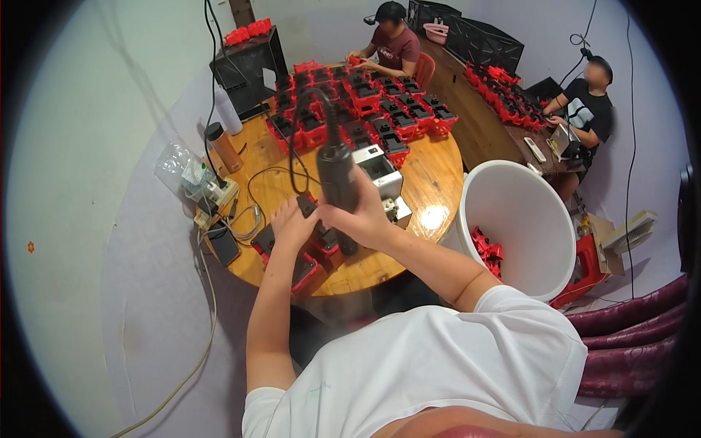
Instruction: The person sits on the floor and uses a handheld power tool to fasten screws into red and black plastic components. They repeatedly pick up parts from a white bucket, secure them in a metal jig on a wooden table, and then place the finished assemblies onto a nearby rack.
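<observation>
A black corded electric screwdriver (336,175) stands nearly upright over the near part of the round table, its cord looping from the top. My right hand (367,216) is wrapped round its body. My left hand (292,225) rests on a red and black plastic assembly (305,271) at the table's near edge and holds it; the fingers are partly hidden. The screwdriver's tip comes down beside this assembly, but its exact contact point cannot be made out. Just beyond my right hand sits a small silver and white boxy machine (378,169).
Several red and black assemblies (398,117) crowd the wooden table (434,191). A white bin (515,219) with red parts stands at right. A brown bottle (223,146), a phone (223,244) and a power strip with cables (219,196) lie left. Two people work farther back.
</observation>
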Demonstrator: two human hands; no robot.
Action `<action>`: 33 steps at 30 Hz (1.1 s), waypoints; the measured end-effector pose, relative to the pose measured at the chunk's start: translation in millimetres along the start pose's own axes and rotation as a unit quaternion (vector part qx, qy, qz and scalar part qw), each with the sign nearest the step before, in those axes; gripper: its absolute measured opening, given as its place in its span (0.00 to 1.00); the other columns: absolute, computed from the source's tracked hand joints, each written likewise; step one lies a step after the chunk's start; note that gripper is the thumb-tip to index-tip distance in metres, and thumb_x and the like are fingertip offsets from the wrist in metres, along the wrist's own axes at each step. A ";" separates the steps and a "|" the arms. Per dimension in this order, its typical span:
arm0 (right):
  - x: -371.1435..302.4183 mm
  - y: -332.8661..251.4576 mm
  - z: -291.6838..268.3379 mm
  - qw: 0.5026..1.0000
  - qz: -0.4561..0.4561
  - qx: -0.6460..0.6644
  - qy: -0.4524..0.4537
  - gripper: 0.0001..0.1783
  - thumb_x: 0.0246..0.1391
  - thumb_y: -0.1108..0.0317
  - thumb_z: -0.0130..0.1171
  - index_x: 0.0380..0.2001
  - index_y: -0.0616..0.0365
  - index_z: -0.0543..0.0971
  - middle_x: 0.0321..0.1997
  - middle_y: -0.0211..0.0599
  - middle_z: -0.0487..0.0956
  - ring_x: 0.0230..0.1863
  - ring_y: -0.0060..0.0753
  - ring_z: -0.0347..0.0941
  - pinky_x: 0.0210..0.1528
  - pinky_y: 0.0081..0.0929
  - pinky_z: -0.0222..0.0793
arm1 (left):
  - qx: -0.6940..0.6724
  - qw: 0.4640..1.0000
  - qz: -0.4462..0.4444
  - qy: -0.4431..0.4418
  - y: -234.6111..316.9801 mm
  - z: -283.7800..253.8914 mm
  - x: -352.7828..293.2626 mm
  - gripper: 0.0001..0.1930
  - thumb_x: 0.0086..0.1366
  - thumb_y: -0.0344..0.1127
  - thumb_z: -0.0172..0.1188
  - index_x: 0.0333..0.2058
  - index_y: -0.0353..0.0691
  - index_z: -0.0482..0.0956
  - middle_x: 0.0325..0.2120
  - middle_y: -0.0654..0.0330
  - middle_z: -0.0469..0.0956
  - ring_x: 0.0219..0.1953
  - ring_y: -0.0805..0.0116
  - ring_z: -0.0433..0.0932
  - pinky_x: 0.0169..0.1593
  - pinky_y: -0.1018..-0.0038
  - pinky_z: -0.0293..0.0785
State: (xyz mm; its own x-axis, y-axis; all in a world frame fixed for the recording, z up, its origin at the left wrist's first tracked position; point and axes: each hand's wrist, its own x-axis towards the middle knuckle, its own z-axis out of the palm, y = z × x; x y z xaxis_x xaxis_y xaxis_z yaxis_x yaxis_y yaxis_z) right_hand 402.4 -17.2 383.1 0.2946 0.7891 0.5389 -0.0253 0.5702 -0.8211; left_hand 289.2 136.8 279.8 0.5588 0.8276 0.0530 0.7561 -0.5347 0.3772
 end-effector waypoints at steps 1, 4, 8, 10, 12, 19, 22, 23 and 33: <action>-2.2 -4.1 -7.1 0.999 0.031 0.030 0.001 0.25 0.48 0.70 0.68 0.48 0.59 0.68 0.32 0.29 0.73 0.30 0.17 0.70 0.32 0.20 0.68 | 0.015 0.997 0.043 0.060 -16.4 16.9 6.8 0.37 0.55 0.63 0.62 0.48 0.32 0.73 0.46 0.44 0.77 0.51 0.46 0.74 0.56 0.55 0.64; -1.5 -9.5 -19.4 0.997 0.052 0.055 0.019 0.23 0.50 0.74 0.65 0.47 0.59 0.67 0.29 0.28 0.72 0.21 0.16 0.70 0.24 0.17 0.69 | 0.010 0.994 0.022 0.107 -0.5 9.5 -3.4 0.36 0.55 0.64 0.62 0.47 0.33 0.74 0.45 0.44 0.77 0.51 0.46 0.74 0.55 0.55 0.65; -1.3 -14.4 -24.4 0.995 0.049 0.087 0.015 0.19 0.53 0.73 0.64 0.44 0.59 0.67 0.28 0.27 0.70 0.21 0.17 0.70 0.24 0.17 0.68 | -0.013 0.994 0.032 0.106 -7.3 12.6 0.5 0.33 0.57 0.61 0.62 0.44 0.33 0.75 0.41 0.44 0.78 0.46 0.45 0.76 0.51 0.55 0.68; -2.4 -17.4 -24.8 0.994 0.054 0.098 0.015 0.19 0.53 0.73 0.64 0.45 0.59 0.67 0.29 0.27 0.70 0.21 0.17 0.70 0.24 0.18 0.68 | -0.036 0.989 0.054 0.134 -14.0 18.0 4.0 0.31 0.58 0.60 0.62 0.41 0.32 0.76 0.38 0.43 0.79 0.42 0.44 0.77 0.47 0.55 0.71; -5.6 -16.9 -25.1 0.994 0.053 0.091 0.014 0.20 0.53 0.73 0.64 0.46 0.59 0.67 0.29 0.28 0.70 0.21 0.17 0.70 0.24 0.18 0.69 | -0.064 0.983 0.070 0.159 -17.6 19.5 7.8 0.31 0.58 0.59 0.62 0.39 0.31 0.77 0.36 0.43 0.79 0.40 0.43 0.78 0.44 0.56 0.72; -9.4 -40.6 -29.7 0.994 0.050 0.094 0.000 0.22 0.52 0.69 0.66 0.47 0.60 0.68 0.27 0.27 0.71 0.20 0.16 0.70 0.22 0.17 0.67 | -0.104 0.985 0.055 0.122 -2.6 2.1 -0.5 0.29 0.57 0.57 0.64 0.38 0.32 0.78 0.34 0.44 0.80 0.40 0.45 0.78 0.44 0.58 0.72; -10.6 -47.7 -28.3 0.994 0.043 0.100 -0.011 0.23 0.52 0.66 0.67 0.46 0.60 0.68 0.23 0.27 0.72 0.19 0.16 0.69 0.21 0.17 0.66 | -0.128 0.985 0.066 0.094 -21.8 10.3 14.7 0.30 0.56 0.59 0.64 0.39 0.31 0.79 0.36 0.42 0.80 0.42 0.46 0.79 0.46 0.59 0.72; -10.9 -48.6 -29.2 0.995 0.038 0.096 -0.012 0.23 0.52 0.66 0.67 0.46 0.61 0.68 0.23 0.27 0.72 0.19 0.16 0.69 0.21 0.17 0.66 | -0.103 0.990 0.065 0.071 -26.5 9.9 22.2 0.31 0.56 0.59 0.63 0.40 0.31 0.79 0.35 0.42 0.80 0.42 0.47 0.80 0.45 0.59 0.72; -15.2 -39.7 -48.7 0.995 0.050 0.076 0.043 0.21 0.52 0.66 0.68 0.42 0.61 0.69 0.25 0.30 0.76 0.19 0.18 0.72 0.20 0.18 0.68 | -0.110 0.985 0.082 0.103 -24.0 -42.7 44.2 0.36 0.62 0.65 0.55 0.47 0.31 0.78 0.41 0.44 0.80 0.49 0.51 0.79 0.51 0.62 0.72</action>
State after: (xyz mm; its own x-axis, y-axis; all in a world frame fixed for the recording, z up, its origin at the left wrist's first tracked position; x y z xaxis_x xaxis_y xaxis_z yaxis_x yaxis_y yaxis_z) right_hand 445.5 -63.0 398.3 0.3637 0.8250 0.4326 -0.2009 0.5230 -0.8284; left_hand 281.2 193.4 312.5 0.5694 0.7623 0.3079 0.5566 -0.6331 0.5379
